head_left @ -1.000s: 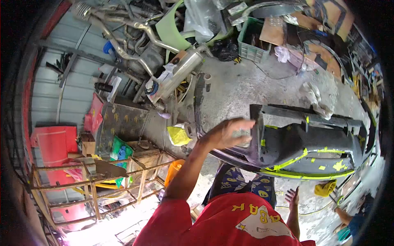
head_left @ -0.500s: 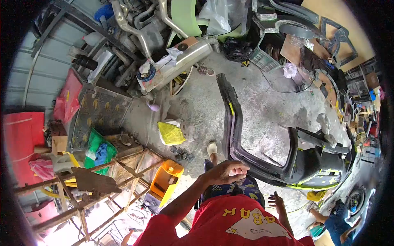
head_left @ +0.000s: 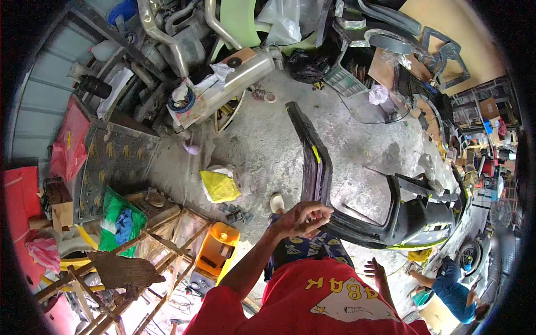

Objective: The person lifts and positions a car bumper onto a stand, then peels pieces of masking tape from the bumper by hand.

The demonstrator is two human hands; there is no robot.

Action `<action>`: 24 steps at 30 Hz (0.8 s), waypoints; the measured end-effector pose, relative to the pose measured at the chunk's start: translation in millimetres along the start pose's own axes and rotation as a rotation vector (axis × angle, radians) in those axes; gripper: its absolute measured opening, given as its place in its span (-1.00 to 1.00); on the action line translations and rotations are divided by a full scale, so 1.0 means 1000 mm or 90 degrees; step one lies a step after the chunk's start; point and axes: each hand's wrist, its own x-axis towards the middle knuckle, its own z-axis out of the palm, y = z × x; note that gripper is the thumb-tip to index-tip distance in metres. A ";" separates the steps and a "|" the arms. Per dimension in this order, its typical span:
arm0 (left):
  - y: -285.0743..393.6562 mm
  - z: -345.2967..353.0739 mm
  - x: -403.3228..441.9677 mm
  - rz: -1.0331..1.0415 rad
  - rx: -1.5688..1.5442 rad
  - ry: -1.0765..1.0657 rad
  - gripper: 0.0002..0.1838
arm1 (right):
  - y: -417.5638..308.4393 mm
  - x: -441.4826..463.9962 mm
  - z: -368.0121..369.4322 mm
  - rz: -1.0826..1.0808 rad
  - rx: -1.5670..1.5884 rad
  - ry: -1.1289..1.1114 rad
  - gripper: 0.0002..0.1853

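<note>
A long black vehicle bumper (head_left: 357, 229) with yellow-green strips along its edges curves over the concrete floor in front of me. My left hand (head_left: 304, 219) overlaps its near bend, fingers curled in toward the thumb. Whether it touches the bumper, or pinches something small, cannot be made out. My right hand (head_left: 375, 269) hangs lower, beside my red shirt, with fingers spread and nothing in it. It is near the bumper's close side but apart from it.
A yellow cloth (head_left: 220, 186) lies on the floor at left, near an orange jerrycan (head_left: 216, 251) and a wooden frame (head_left: 162, 245). A metal muffler (head_left: 234, 78) and pipes are piled behind. Another person (head_left: 452, 290) crouches at lower right, near a wheel (head_left: 470, 255).
The view has turned slightly, so the surroundings shift left. My left hand is a little higher, with its fingers still curled. My right hand stays spread.
</note>
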 end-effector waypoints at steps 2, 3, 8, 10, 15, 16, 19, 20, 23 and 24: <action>0.000 -0.006 -0.001 -0.015 -0.016 0.028 -0.67 | 0.010 0.009 0.000 0.003 -0.003 -0.009 -0.20; 0.001 -0.003 -0.001 -0.034 -0.038 0.039 -0.67 | 0.020 0.025 0.001 0.012 0.006 -0.015 -0.25; 0.027 0.016 0.010 -0.108 0.037 0.081 -0.71 | 0.023 0.006 -0.001 -0.061 0.002 0.043 -0.38; 0.030 0.027 0.019 -0.063 0.020 0.062 -0.73 | 0.048 0.024 0.003 -0.057 0.140 0.091 -0.32; 0.064 0.058 0.064 -0.034 0.073 -0.092 -0.74 | 0.079 0.009 -0.010 -0.092 0.305 0.262 -0.39; 0.073 0.092 0.074 -0.022 0.088 -0.110 -0.74 | 0.113 0.018 -0.034 -0.102 0.350 0.304 -0.39; 0.090 0.147 0.106 0.014 0.179 -0.182 -0.73 | 0.168 0.032 -0.090 -0.091 0.420 0.422 -0.42; 0.096 0.169 0.113 0.011 0.176 -0.183 -0.72 | 0.186 0.035 -0.115 -0.088 0.440 0.455 -0.44; 0.113 0.243 0.129 -0.007 0.229 -0.192 -0.72 | 0.247 0.066 -0.213 -0.097 0.470 0.565 -0.49; 0.110 0.269 0.133 -0.019 0.170 -0.205 -0.69 | 0.264 0.078 -0.253 -0.096 0.462 0.586 -0.50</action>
